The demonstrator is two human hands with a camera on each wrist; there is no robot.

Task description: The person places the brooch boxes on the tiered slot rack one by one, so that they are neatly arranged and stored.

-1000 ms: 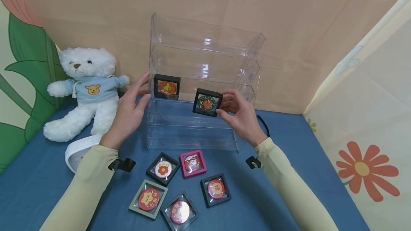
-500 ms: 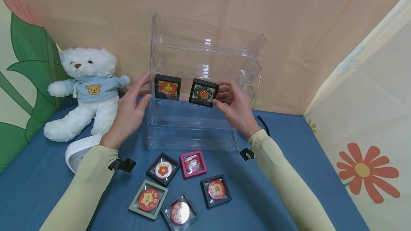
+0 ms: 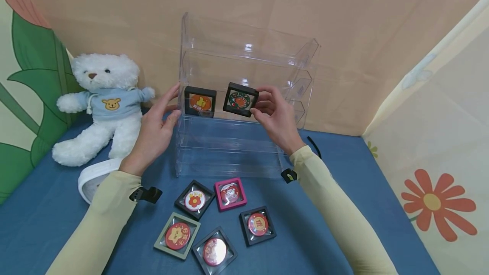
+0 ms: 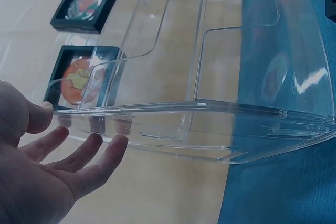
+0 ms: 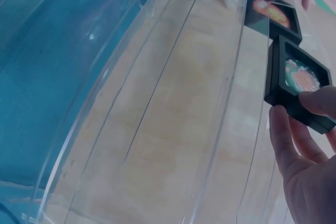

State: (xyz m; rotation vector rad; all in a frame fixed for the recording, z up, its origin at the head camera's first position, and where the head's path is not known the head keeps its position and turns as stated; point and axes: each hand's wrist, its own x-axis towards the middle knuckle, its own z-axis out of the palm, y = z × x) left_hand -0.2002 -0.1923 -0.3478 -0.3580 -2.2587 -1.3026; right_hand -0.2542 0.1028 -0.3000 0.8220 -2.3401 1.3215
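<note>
My right hand [image 3: 276,116] pinches a black square display case [image 3: 240,99] by its right side, thumb in front and fingers behind. Inside that case is a round green badge with an orange figure. It is tilted and overlaps the middle tier of a clear tiered acrylic rack [image 3: 229,168] in the head view. A second black case with an orange thumbs-up badge [image 3: 200,102] stands at the left end of that tier. My left hand [image 3: 154,133] is at the rack's left side panel, its fingers extended; the left wrist view shows the thumb [image 4: 39,116] right at the panel edge.
On the blue cloth before the rack lie several framed badges, among them a pink case [image 3: 230,194] and a green case [image 3: 177,236]. A white teddy bear [image 3: 107,109] sits at left, with a white round object [image 3: 87,181] in front of it.
My right hand has raised the green-badge case and carried it slightly left, up to the middle tier. The left hand has stayed at the rack's side.
</note>
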